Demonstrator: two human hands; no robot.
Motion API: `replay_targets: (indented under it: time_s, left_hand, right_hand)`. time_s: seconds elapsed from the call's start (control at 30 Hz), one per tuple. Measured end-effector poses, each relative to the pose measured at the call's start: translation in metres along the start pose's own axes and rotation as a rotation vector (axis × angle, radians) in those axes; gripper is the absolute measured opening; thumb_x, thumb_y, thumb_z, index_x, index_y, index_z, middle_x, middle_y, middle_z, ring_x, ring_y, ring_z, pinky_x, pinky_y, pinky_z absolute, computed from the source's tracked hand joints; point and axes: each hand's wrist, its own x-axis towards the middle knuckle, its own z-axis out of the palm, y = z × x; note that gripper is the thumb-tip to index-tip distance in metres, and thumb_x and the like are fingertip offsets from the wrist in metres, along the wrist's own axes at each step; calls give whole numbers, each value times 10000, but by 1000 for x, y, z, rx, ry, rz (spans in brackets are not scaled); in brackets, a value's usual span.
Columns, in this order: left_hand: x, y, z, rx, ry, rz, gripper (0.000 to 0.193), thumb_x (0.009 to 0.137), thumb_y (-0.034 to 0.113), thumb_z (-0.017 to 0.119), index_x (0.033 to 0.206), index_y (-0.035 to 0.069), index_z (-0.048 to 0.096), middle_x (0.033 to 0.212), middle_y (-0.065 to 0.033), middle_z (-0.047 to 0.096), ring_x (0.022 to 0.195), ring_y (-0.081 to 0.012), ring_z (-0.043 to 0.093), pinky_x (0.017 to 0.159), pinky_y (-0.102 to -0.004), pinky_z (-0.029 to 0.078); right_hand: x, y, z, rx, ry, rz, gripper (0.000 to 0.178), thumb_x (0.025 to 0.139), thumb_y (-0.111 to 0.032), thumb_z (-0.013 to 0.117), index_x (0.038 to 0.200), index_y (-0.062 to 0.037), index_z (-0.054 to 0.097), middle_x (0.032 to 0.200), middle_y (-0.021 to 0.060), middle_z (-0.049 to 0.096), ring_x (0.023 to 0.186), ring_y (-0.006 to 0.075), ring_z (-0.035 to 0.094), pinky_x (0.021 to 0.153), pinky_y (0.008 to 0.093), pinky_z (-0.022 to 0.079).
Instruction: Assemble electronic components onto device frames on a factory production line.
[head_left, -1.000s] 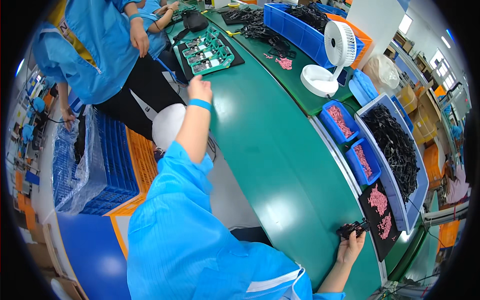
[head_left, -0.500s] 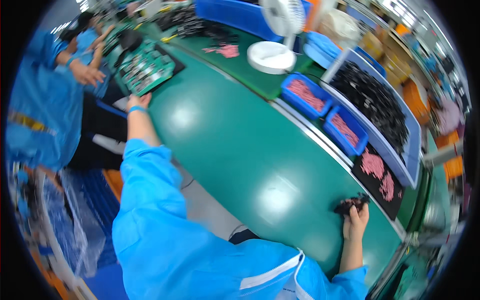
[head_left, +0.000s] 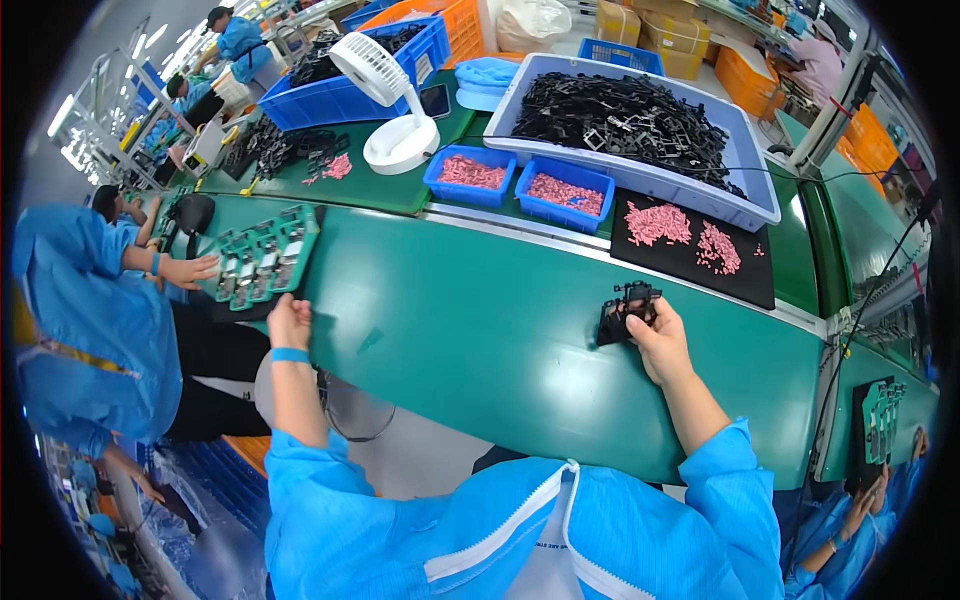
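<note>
My right hand (head_left: 662, 340) is closed around a small bunch of black plastic parts (head_left: 630, 312), just above the green work surface. Their thin arms and frames stick out past my thumb. To the left, my left hand (head_left: 289, 322) has its fingers curled at the near corner of a green tray (head_left: 262, 262) with several parts set in rows. Under that tray lies a black board (head_left: 245, 312). Whether my left fingers pinch the board, the tray or something small is hidden.
Blue bins of pink pieces (head_left: 470, 172) (head_left: 565, 192) stand beyond the belt (head_left: 450, 290), beside a black mat (head_left: 690, 275) with loose pink pieces. A large grey bin (head_left: 755, 200) of black parts and a white fan (head_left: 400, 145) stand behind. A co-worker's hand (head_left: 190, 270) reaches the tray's left side.
My view has swung, becoming more level. My right hand still holds the black parts, now held up more clearly. My left hand stays by the tray's near corner; the co-worker's hand has come to the tray.
</note>
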Motion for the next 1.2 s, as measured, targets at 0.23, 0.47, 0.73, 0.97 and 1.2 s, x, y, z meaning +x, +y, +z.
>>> replay_targets:
  time_s: [0.23,0.47,0.73,0.97,1.2]
  left_hand:
    - [-264,-80,47,230,-384,-45,378,910,240,537,597,29,556,561,-104,576,478,-178,552,453,-289,432]
    - [-444,-142,72,285,-949,-600,504,980,337,473,759,-91,622,780,-200,673,646,-200,656,617,-270,541]
    - [-553,-210,137,205,-1336,-1072,463,1005,339,427,966,-94,587,989,-202,646,956,-255,655,847,-325,540]
    - [-588,-290,168,24,-1225,-1382,376,1001,357,428,1074,-4,501,1093,-194,602,1078,-311,581,962,-409,468]
    - [-527,-217,161,267,-1736,-1413,416,983,279,493,1243,-44,467,1165,-201,572,1099,-285,577,954,-399,479]
  right_hand:
    - [0,1,-5,137,-18,-9,206,876,-38,620,1064,-58,538,1030,62,621,939,166,614,850,324,511]
    - [12,-41,-47,412,88,-273,249,902,-51,579,1138,-83,507,1094,90,614,995,225,610,890,423,508]
    - [-43,-136,-84,218,68,-362,204,895,-63,599,1095,-53,561,1039,84,646,951,198,633,829,352,521]
    - [-82,-155,-87,-115,69,-115,269,856,-71,640,1105,-34,546,987,54,640,845,135,633,747,292,527]
    - [-87,-147,-69,-179,3,70,283,850,-67,653,1113,-31,555,963,40,635,838,113,615,722,252,494]
